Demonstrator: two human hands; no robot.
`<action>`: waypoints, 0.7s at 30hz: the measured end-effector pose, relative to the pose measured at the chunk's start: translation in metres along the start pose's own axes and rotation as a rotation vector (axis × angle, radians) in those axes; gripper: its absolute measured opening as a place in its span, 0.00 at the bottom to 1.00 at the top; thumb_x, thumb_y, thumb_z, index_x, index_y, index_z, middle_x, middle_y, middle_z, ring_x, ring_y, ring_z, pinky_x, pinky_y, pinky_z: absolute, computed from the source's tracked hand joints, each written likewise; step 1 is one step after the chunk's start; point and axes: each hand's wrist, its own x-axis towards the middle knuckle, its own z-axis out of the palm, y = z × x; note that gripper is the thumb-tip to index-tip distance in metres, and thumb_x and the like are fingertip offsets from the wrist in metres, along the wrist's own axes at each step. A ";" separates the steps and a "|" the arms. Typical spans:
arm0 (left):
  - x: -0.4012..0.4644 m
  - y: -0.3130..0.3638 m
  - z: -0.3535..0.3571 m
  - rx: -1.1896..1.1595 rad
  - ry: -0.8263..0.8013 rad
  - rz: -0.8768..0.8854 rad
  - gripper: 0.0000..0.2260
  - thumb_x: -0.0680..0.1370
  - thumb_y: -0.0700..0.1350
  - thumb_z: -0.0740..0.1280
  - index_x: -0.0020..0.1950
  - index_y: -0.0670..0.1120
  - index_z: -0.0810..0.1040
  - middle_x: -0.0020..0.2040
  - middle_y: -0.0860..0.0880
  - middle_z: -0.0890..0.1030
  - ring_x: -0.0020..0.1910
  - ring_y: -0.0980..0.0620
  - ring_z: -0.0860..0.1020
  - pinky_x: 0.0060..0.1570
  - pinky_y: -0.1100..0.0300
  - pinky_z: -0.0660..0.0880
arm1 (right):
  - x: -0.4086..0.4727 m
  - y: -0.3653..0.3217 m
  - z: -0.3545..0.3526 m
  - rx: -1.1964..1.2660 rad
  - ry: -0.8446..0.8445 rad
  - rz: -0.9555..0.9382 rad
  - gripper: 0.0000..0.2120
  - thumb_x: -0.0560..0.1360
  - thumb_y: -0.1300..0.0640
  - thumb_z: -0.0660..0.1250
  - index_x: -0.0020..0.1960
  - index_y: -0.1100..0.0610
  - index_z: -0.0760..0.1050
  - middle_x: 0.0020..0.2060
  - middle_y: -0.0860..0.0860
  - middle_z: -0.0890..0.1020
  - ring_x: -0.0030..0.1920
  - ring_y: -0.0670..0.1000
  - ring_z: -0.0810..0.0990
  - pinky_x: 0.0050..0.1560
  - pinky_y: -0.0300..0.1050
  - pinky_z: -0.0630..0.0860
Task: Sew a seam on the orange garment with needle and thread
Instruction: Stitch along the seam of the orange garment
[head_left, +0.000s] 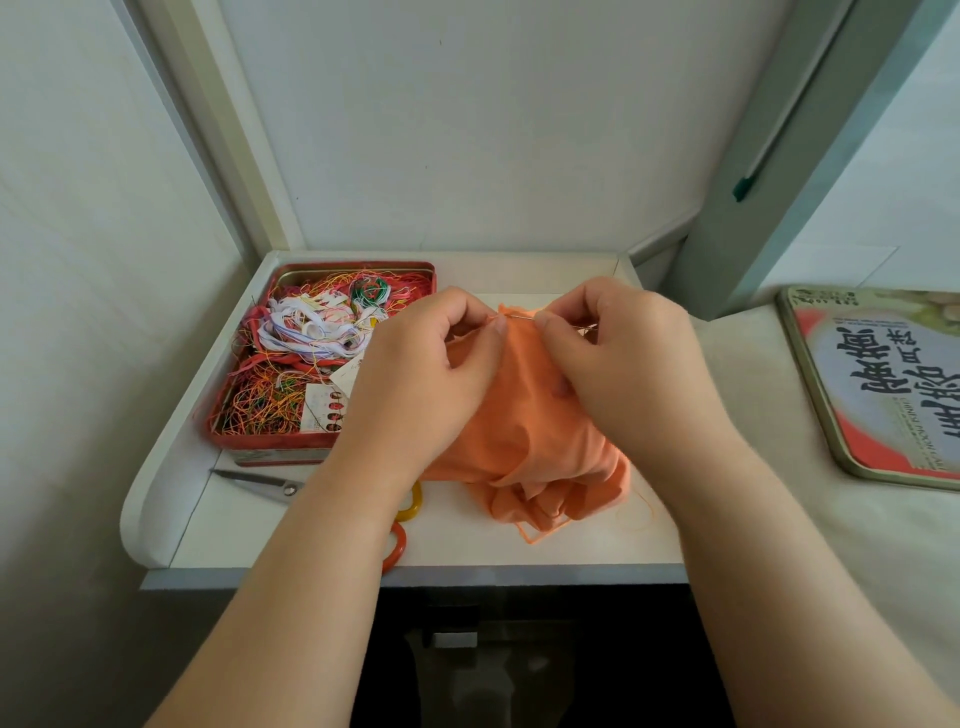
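Note:
The orange garment lies bunched on the white table, its top edge lifted between both hands. My left hand pinches the fabric's upper edge with thumb and curled fingers. My right hand pinches a thin needle that lies across the top fold, its tip pointing left toward my left thumb. A loose orange thread trails from the garment's lower right onto the table.
A red tin full of tangled coloured threads stands at the left. Scissors with orange and yellow handles lie in front of it, partly under my left forearm. The tin's printed lid rests at the right. Walls close in behind and left.

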 end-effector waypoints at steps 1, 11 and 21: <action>-0.001 0.002 0.003 0.022 0.013 0.026 0.05 0.78 0.47 0.68 0.43 0.48 0.79 0.36 0.58 0.79 0.38 0.62 0.76 0.37 0.70 0.68 | -0.001 -0.002 0.004 -0.034 0.025 -0.005 0.07 0.77 0.51 0.64 0.45 0.53 0.78 0.31 0.48 0.81 0.36 0.45 0.78 0.41 0.46 0.74; -0.001 0.000 0.009 0.145 0.092 0.115 0.07 0.75 0.47 0.65 0.48 0.49 0.81 0.45 0.54 0.82 0.45 0.52 0.80 0.42 0.52 0.75 | 0.003 0.003 0.009 0.033 -0.110 0.024 0.11 0.76 0.42 0.65 0.39 0.47 0.73 0.35 0.41 0.75 0.33 0.41 0.71 0.32 0.34 0.62; 0.002 -0.009 0.009 0.097 0.067 0.159 0.06 0.76 0.47 0.66 0.47 0.48 0.82 0.43 0.52 0.79 0.44 0.55 0.77 0.43 0.56 0.74 | 0.005 0.005 -0.002 0.216 -0.308 0.074 0.14 0.77 0.50 0.66 0.34 0.53 0.79 0.25 0.40 0.73 0.28 0.41 0.69 0.32 0.35 0.66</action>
